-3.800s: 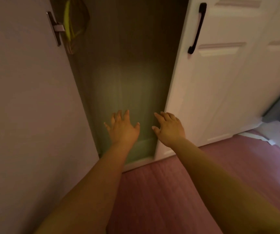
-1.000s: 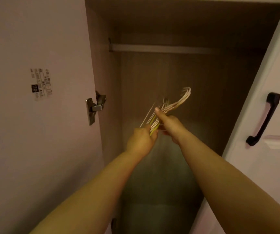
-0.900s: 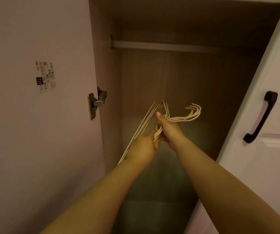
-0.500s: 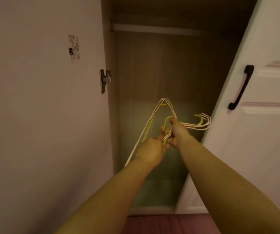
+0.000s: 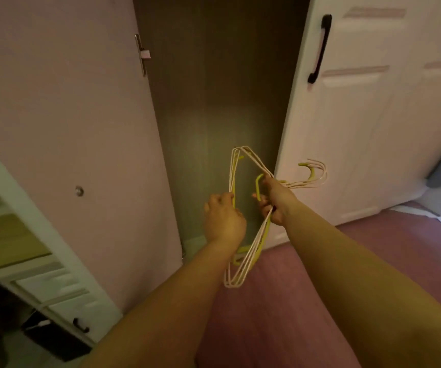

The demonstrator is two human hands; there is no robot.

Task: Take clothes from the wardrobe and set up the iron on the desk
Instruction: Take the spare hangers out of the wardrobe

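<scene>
Several thin wire hangers (image 5: 243, 166), pale pink and yellow-green, are hanging bunched between our hands before the open wardrobe (image 5: 219, 102). Our left hand (image 5: 223, 217) is gripping one side, our right hand (image 5: 274, 199) is clasping near the hooks, which are pointing right.

A home bedroom is suggested. A built-in wardrobe (image 5: 222, 102) with an open white panelled door (image 5: 373, 115) and a black handle (image 5: 320, 49) fills the upper frame. A reddish wood-look floor (image 5: 280, 301) is seen below, and white drawers (image 5: 62, 301) at lower left. A bundle of wire hangers (image 5: 246, 216) is seen at centre.
</scene>
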